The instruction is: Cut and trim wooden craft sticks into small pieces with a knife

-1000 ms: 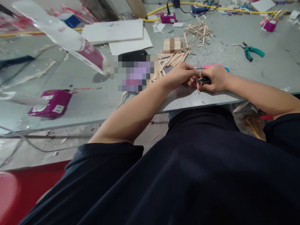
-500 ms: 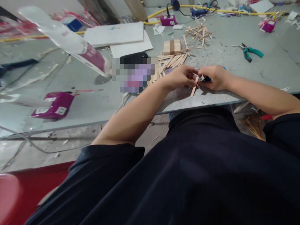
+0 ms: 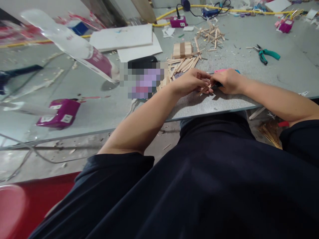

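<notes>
Close to the table's front edge, my left hand (image 3: 193, 81) is closed on a flat wooden craft stick (image 3: 205, 89), held between thumb and fingers. My right hand (image 3: 228, 82) is wrapped round a small black-handled tool (image 3: 218, 84). Its working end meets the stick between the two hands; fingers hide most of it, so its kind is unclear. Just behind the right hand shows part of a pink object (image 3: 219, 70). Loose craft sticks (image 3: 185, 64) lie beyond my left hand, with a banded bundle of sticks (image 3: 183, 49) behind them.
Teal-handled pliers (image 3: 267, 54) lie at the right. More sticks (image 3: 213, 35) are scattered farther back. White boards (image 3: 122, 36), a clear bottle (image 3: 82, 49) and a purple power socket (image 3: 59, 113) occupy the left. A yellow cable (image 3: 239, 12) runs along the back.
The craft stick has turned from pointing steeply toward me to a flatter slant and sits lower in my left fingers. More of the pink object shows behind my right hand.
</notes>
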`<move>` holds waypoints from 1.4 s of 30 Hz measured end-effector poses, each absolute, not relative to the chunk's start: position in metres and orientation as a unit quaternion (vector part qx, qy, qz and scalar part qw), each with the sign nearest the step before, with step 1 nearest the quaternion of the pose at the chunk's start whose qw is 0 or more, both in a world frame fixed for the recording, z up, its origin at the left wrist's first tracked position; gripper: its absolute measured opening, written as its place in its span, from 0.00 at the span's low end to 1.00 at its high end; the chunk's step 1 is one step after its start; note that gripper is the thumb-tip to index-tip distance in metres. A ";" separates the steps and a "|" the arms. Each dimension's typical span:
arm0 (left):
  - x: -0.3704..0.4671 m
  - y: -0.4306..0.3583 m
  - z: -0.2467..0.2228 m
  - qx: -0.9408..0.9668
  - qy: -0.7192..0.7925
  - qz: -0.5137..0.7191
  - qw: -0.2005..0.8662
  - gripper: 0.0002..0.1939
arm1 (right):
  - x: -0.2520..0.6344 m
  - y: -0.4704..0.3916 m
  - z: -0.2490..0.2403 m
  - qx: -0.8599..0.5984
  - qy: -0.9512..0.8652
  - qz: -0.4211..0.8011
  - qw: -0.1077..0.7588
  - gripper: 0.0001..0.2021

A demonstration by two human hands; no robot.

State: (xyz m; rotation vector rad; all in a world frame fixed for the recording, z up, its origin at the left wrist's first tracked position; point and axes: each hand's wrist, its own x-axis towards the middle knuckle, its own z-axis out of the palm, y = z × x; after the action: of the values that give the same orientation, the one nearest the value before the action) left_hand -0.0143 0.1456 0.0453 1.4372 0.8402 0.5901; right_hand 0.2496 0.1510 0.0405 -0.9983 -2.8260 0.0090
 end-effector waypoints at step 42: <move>-0.021 0.147 0.048 0.756 0.448 0.178 0.443 0.09 | 0.251 0.139 0.047 -0.393 -0.917 -0.057 0.027 0.23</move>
State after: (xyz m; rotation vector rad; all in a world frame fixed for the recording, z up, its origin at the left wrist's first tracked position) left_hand -0.0215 0.1473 0.0475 1.8739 1.1117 0.4411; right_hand 0.2505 0.1389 0.0467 -1.2134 -2.8329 -0.1755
